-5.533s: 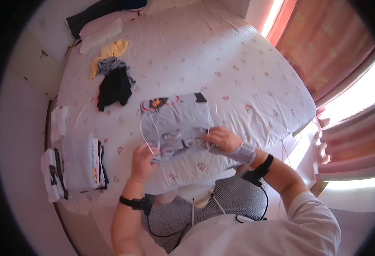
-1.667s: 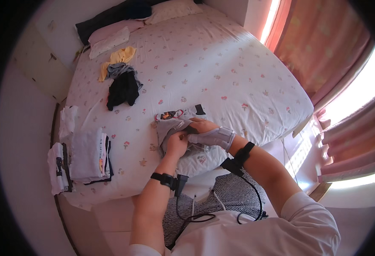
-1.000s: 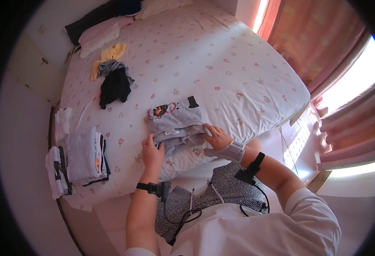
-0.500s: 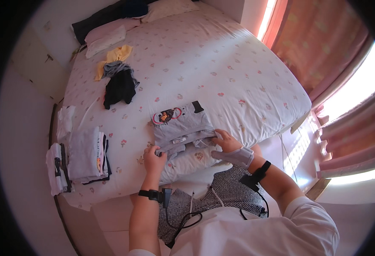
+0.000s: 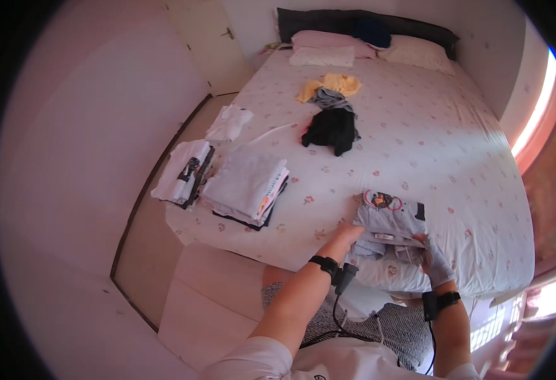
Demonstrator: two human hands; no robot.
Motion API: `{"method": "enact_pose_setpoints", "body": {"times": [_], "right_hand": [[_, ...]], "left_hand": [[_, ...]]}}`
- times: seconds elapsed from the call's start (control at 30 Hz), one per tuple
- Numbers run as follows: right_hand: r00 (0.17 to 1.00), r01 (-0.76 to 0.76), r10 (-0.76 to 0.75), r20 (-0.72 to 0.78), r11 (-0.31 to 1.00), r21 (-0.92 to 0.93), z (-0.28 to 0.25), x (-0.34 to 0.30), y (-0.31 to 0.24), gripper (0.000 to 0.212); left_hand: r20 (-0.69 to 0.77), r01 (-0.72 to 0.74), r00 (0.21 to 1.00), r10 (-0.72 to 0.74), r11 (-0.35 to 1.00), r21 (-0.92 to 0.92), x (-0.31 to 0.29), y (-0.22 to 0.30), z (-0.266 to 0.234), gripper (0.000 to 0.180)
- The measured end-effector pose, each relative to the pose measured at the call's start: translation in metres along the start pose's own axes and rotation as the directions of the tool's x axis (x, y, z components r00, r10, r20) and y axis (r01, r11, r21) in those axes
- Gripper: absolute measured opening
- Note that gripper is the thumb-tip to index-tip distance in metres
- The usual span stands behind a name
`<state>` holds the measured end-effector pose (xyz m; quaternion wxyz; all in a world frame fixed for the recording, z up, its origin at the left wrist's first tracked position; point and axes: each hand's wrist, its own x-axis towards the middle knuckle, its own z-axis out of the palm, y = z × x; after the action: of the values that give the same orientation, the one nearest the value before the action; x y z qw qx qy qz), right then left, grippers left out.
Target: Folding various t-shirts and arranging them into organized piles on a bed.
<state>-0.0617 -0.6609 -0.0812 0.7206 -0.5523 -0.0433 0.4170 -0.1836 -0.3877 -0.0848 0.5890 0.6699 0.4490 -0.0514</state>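
Observation:
A grey printed T-shirt [image 5: 392, 218], partly folded, lies at the near edge of the bed with its print facing up. At its left edge my left hand [image 5: 352, 233] is closed on the cloth, the fingertips partly hidden by it. My right hand [image 5: 431, 256], with a light grey wrap around the palm and wrist, grips the lower right edge of the same T-shirt. Between the two hands, a folded band of cloth with a small white label crosses the shirt, and looser grey fabric bunches just below it.
Left on the bed [image 5: 411, 126] stand a stack of folded clothes [image 5: 243, 183], a smaller folded pile [image 5: 183, 171] and a white garment [image 5: 228, 122]. Farther back lie crumpled black [image 5: 331, 132], grey [image 5: 330, 99] and yellow [image 5: 341, 83] garments. Pillows [image 5: 322, 56] rest by the dark headboard [image 5: 328, 20].
The view has swung left, so the bed and clothes appear farther right, and the door shows more fully. Both hands stay at the grey T-shirt's sides.

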Motion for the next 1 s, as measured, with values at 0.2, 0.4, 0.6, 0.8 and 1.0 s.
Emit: {"method": "enact_pose_setpoints", "body": {"times": [0.2, 0.4, 0.6, 0.8, 1.0], "right_hand": [[0.969, -0.072, 0.038, 0.242, 0.989, 0.131, 0.055, -0.055, 0.024, 0.06], [0.871, -0.036, 0.23, 0.435, 0.912, -0.409, 0.113, -0.081, 0.029, 0.058], [0.964, 0.244, -0.248, 0.098, 0.671, -0.7, 0.07, -0.027, -0.011, 0.046], [0.94, 0.223, -0.018, 0.339, 0.787, -0.575, 0.104, 0.049, -0.026, 0.045], [0.924, 0.02, 0.207, 0.322, 0.814, -0.58, 0.126, 0.064, -0.021, 0.047]], "left_hand": [[0.074, -0.36, 0.928, 0.364, 0.931, -0.06, 0.032, 0.002, -0.079, 0.061], [-0.206, -0.249, 0.912, 0.356, 0.877, 0.411, 0.046, 0.007, -0.171, 0.07], [-0.246, 0.055, 0.958, -0.144, 0.94, -0.338, -0.02, -0.07, -0.099, 0.052], [-0.282, -0.145, 0.96, 0.005, 0.865, -0.48, -0.076, -0.104, -0.026, 0.086], [-0.056, 0.053, 0.995, -0.082, 0.915, -0.401, -0.111, -0.095, -0.024, 0.087]]}}
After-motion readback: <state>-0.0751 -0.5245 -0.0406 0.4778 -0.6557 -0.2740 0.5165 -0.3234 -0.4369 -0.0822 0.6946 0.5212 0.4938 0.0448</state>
